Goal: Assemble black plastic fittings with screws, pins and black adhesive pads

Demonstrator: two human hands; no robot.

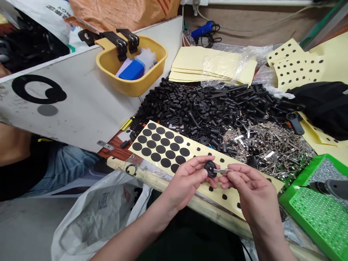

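Between the fingers of my left hand is a round black plastic disc with a ribbed face, held on edge. My right hand pinches a thin flat metal strip, whose left end reaches the disc's middle. Whether the strip is seated in the disc I cannot tell. Under both hands lies a pale yellow sticker sheet with round black stickers on its left part and small black dots on the rest. Beyond it are a heap of black plastic parts and a pile of metal strips.
A yellow bin hangs on the white partition at left. At right stands a green tray of small screws, with a dark power tool over it. A white plastic bag hangs below the table edge. Another person's jeans show at left.
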